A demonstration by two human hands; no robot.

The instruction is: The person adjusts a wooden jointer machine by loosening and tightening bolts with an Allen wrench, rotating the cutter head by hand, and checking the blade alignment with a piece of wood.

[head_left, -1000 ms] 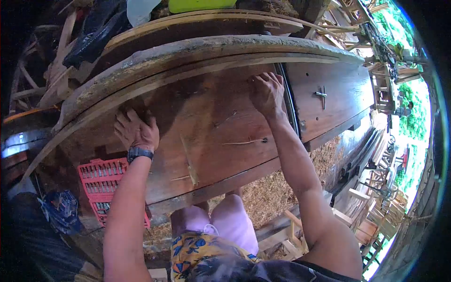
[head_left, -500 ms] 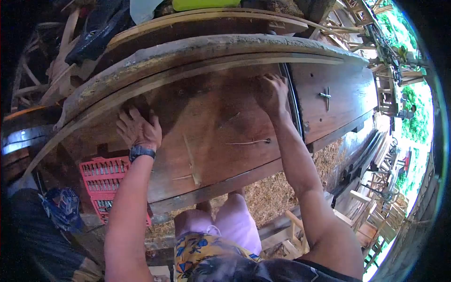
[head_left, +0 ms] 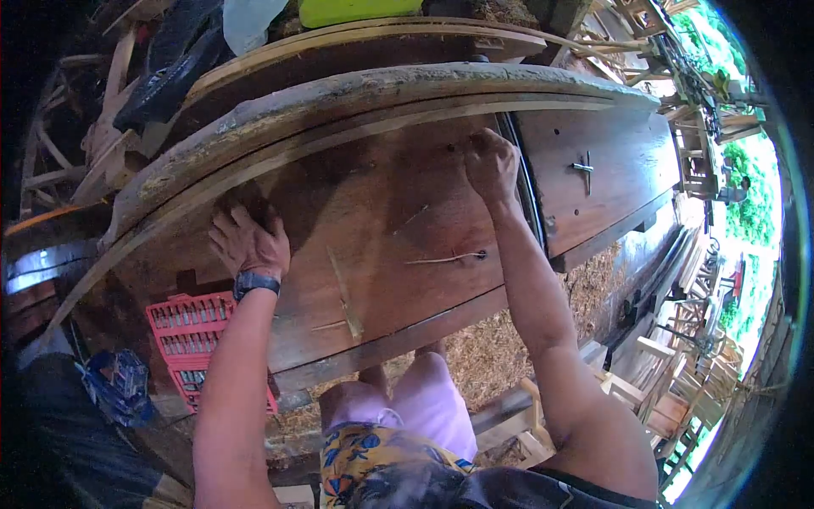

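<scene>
While the left hand (head_left: 254, 248) lies spread on the wooden board (head_left: 373, 242), its fingers apart and gripping nothing, the right hand (head_left: 493, 170) is at the far side of that same board with its fingers bent under; the back of the hand hides much of them, so whether they grasp anything cannot be told. Just right of the right fingers runs a dark strip (head_left: 529, 199), and past it lies a cross-shaped metal tool (head_left: 582, 168). Nearer the body than those fingers, a thin sliver (head_left: 437, 259) reaches a dark hole (head_left: 481, 254). Bodyward of the left fingers, a red socket case (head_left: 191, 329) lies open, partly covered by the forearm.
</scene>
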